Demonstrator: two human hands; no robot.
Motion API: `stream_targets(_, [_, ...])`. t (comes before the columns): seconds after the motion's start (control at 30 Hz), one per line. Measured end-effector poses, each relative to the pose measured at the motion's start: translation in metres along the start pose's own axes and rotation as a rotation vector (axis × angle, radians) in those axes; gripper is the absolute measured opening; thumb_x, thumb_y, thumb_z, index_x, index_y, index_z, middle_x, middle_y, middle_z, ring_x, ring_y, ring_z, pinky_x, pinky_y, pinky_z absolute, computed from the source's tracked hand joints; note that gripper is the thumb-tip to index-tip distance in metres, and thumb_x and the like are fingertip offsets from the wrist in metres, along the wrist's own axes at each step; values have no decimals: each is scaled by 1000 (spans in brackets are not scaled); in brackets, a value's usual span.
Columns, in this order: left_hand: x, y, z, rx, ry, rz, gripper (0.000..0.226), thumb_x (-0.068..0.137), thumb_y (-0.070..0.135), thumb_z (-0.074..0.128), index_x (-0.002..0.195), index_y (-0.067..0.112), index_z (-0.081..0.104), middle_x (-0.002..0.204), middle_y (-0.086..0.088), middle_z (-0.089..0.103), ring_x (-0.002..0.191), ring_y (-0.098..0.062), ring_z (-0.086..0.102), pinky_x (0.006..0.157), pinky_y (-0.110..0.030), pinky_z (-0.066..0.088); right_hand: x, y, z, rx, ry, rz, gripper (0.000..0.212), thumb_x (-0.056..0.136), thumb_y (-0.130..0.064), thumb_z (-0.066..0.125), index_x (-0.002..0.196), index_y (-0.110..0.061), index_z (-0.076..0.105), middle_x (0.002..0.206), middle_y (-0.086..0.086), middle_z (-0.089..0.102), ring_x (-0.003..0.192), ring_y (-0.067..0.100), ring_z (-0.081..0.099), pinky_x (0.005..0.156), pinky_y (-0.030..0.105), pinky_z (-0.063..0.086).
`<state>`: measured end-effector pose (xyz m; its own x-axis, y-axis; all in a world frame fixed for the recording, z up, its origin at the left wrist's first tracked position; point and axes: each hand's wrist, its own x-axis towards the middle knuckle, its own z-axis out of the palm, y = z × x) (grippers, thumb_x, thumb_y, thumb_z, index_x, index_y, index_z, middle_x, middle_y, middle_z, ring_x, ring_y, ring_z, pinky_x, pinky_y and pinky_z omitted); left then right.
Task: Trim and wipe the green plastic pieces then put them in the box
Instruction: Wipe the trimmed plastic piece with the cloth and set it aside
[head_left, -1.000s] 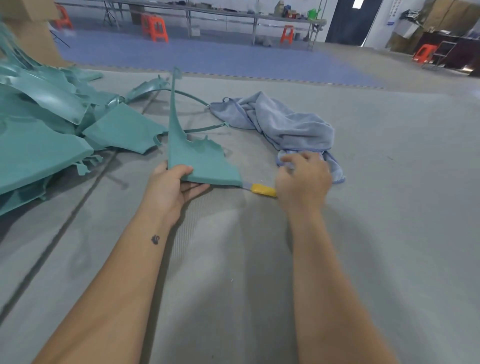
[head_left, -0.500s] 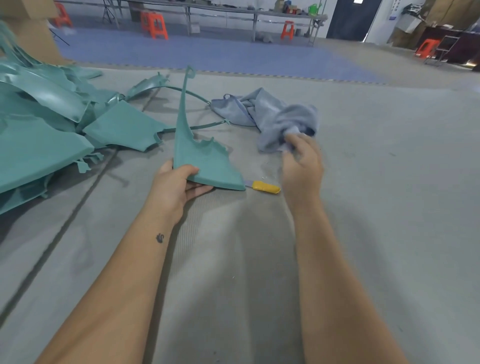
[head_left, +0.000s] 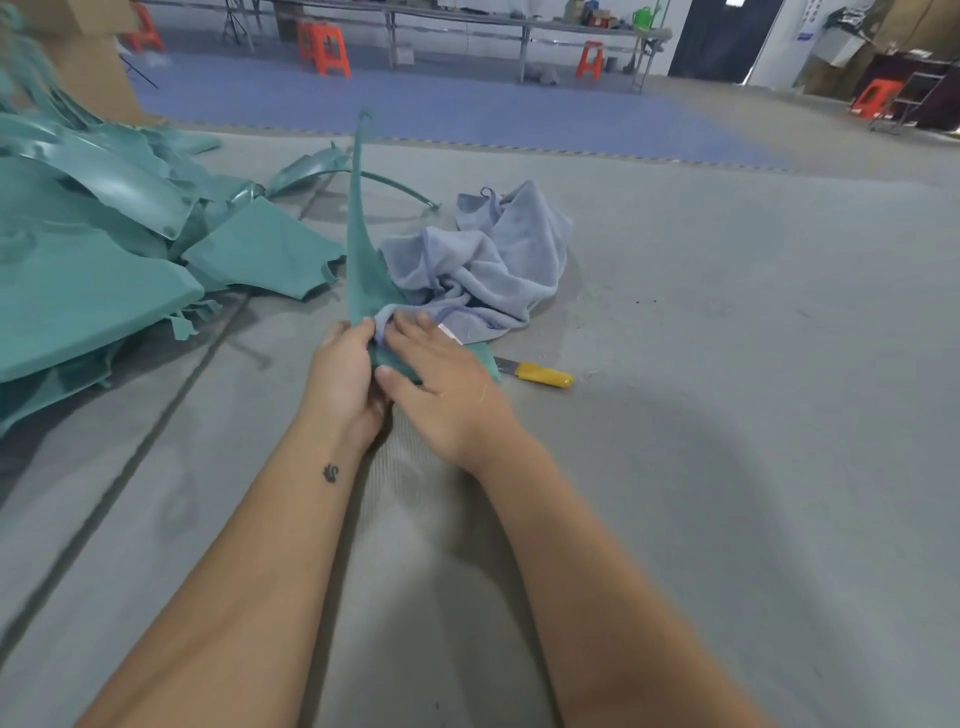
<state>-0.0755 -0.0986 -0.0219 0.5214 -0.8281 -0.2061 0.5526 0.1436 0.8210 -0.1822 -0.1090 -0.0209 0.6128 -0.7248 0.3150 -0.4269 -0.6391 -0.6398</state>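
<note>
Green plastic stands upright between my hands: one trimmed piece (head_left: 363, 260), wide at the bottom and tapering to a thin spike that points away from me. My left hand (head_left: 343, 379) grips its lower left edge, thumb curled over the front face and fingers hidden behind it. My right hand (head_left: 441, 384) lies flat against the lower face of the piece, fingers straight and spread, pressing a fold of the grey-blue cloth (head_left: 493, 260) onto the plastic. Most of the cloth is bunched in a heap just beyond my right fingers and trails down to them.

Just right of my right hand, a yellow-handled knife (head_left: 537, 374) lies on the grey surface (head_left: 727, 415), its blade end tucked under the bottom corner of the piece I'm holding. Well to the left of my left hand sits the pile of green plastic pieces (head_left: 93, 260), overlapping one another, some with ragged edges. A curved green strip (head_left: 395, 184) lies beyond the cloth. Far past my hands are orange stools (head_left: 324, 49) and a long bench (head_left: 519, 23) on a blue floor.
</note>
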Motion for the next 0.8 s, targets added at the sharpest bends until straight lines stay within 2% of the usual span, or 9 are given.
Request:
stream_targets(0.07, [-1,-1,1,29,29,44,16,101,8,39,100,6,54,92,-11,65,66,-12,69,56,-23,55,5,5,0,-164,-67,97,48,105,-37,30,151,-24,34,160,-9,24,148,6,9,121,42,3])
stream_targets(0.13, [-2,-2,3,47,46,62,18,102,7,38,94,8,54,89,-11,66,65,-15,69,53,-27,56,7,11,-6,-294,-44,186,50,104,-40,25,151,-24,32,160,-9,25,148,8,12,120,50,4])
stream_targets(0.23, [-3,-2,3,49,54,54,18,102,8,38,95,9,54,93,-11,67,72,-20,70,54,-34,58,3,22,-18,-407,73,269,44,102,-37,32,140,-22,49,146,-5,48,137,15,37,117,42,18])
stream_targets(0.33, [-2,-1,2,80,56,61,20,102,9,40,92,11,57,88,-7,69,68,-17,71,54,-33,57,-4,26,-27,-432,166,265,28,97,-23,43,106,-13,67,102,6,69,94,27,57,80,32,40])
stream_targets(0.43, [-3,-1,3,145,52,75,22,101,9,41,84,12,55,78,-4,69,60,-14,69,50,-30,55,-5,27,-35,-469,158,278,17,90,-16,49,77,-10,57,75,9,60,70,27,45,58,31,28])
stream_targets(0.57, [-3,1,3,203,56,86,22,98,9,45,78,13,54,64,1,68,53,-12,67,46,-26,53,-7,25,-39,-504,332,297,34,91,-28,48,60,-14,44,55,2,40,62,28,41,53,32,21])
stream_targets(0.63, [-1,5,0,209,78,101,19,96,10,47,79,15,55,59,5,68,53,-11,67,47,-28,54,-10,29,-46,-600,330,372,32,91,-26,42,60,-16,40,54,-1,34,58,27,40,63,32,24])
stream_targets(0.7, [1,10,-4,212,109,126,15,93,11,49,82,17,57,61,7,69,55,-9,67,52,-30,57,-14,34,-56,-679,343,454,28,91,-24,37,64,-19,39,57,-2,35,58,23,35,73,35,15])
stream_targets(0.8, [0,12,-6,235,100,170,14,92,11,51,82,18,58,64,8,70,57,-9,68,54,-29,56,-12,32,-62,-543,601,483,32,89,-25,42,59,-21,34,61,-4,39,63,19,36,72,33,12])
